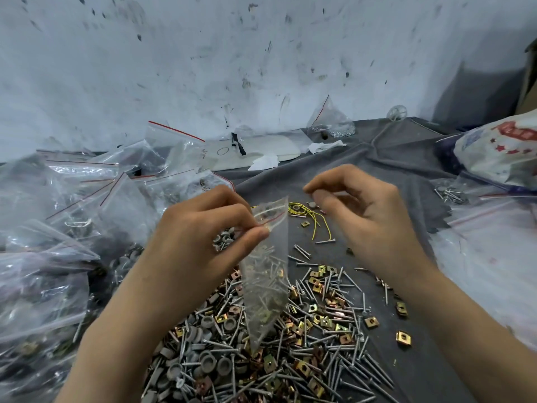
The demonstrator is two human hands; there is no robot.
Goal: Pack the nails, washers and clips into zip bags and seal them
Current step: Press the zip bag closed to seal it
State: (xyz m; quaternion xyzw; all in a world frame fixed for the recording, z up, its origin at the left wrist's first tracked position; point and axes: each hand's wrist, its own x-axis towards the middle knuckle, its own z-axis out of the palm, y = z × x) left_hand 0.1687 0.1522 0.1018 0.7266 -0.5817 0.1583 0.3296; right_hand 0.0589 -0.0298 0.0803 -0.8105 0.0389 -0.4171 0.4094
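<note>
While left hand (209,228) pinches zip bag (266,286) at its rim, right hand (363,210) hangs loosely curled.

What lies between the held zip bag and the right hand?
The head view shows a yellow wire, a small brass clip and a few loose nails on the grey cloth there.

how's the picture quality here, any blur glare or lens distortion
Head view: the zip bag pinched by the left hand is smeared by motion blur; white glare streaks the piled bags at left; the wide-angle lens bends the scene near its edges; the loose nails look fairly sharp.
</note>
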